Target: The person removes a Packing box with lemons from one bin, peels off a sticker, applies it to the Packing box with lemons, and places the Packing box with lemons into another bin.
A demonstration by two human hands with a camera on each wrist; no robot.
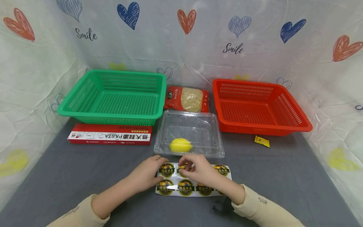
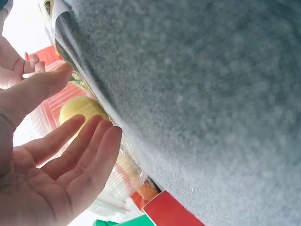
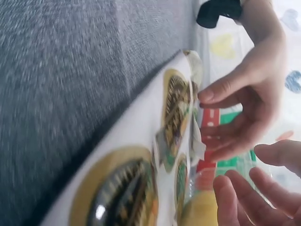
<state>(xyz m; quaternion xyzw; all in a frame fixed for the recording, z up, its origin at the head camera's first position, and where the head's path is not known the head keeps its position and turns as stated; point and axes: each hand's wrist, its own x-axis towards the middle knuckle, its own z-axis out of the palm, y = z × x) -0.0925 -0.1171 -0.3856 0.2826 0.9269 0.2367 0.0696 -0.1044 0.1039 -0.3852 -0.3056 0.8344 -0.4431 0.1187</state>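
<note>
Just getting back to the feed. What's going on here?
A person is working over a sheet of stickers. Their left hand is at its left edge; their right hand is over the top row, with no loose sticker visible in it. Just beyond sits a clear plastic box, with what looks like a lemon showing through it.

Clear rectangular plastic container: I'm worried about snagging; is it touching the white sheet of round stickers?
Apart: the head view shows a strip of grey tabletop between container and sheet.
</note>
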